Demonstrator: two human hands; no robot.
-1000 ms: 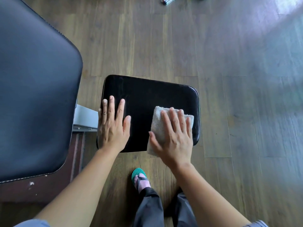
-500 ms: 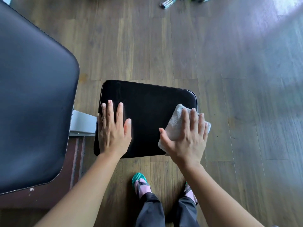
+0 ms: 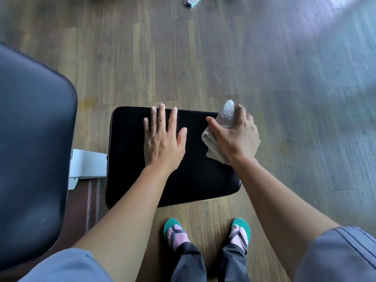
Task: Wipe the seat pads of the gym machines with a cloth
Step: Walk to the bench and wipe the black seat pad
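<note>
Moved since the earlier frames: both hands and the cloth have gone from the near half of the seat pad toward its far edge, and the cloth is now bunched where it lay flat.

1. Wood-plank floor (image 3: pixel 284 98). Carries the machine. A small metallic item (image 3: pixel 193 1) lies at the top edge, too cropped to identify.
2. Larger dark pad (image 3: pixel 34 149), left of frame. Neither hand is touching it, and its wiped state cannot be told.
3. Seat pad (image 3: pixel 193 176), black, rectangular, joined to the larger pad by a white bracket (image 3: pixel 89 163). This is the surface being wiped.
4. Left hand (image 3: pixel 162 143). Fingers straight and spread, palm flat on the seat pad's middle, fingertips reaching the far edge. It was at the near left corner a second ago. It holds nothing and looks to be bracing.
5. Right hand (image 3: pixel 238 135). Fingers and thumb curled round the cloth, at the seat pad's far right corner.
6. Cloth (image 3: pixel 212 144), pale terry. It is gathered in the right hand, one tuft poking out above the knuckles, the lower folds touching the pad.
7. Green sandals (image 3: pixel 172 225), on the floor just below the pad's near edge.

Judgement: the wipe has crossed the top face and reached the corner, so the rim and sides are the likely remainder here.
</note>
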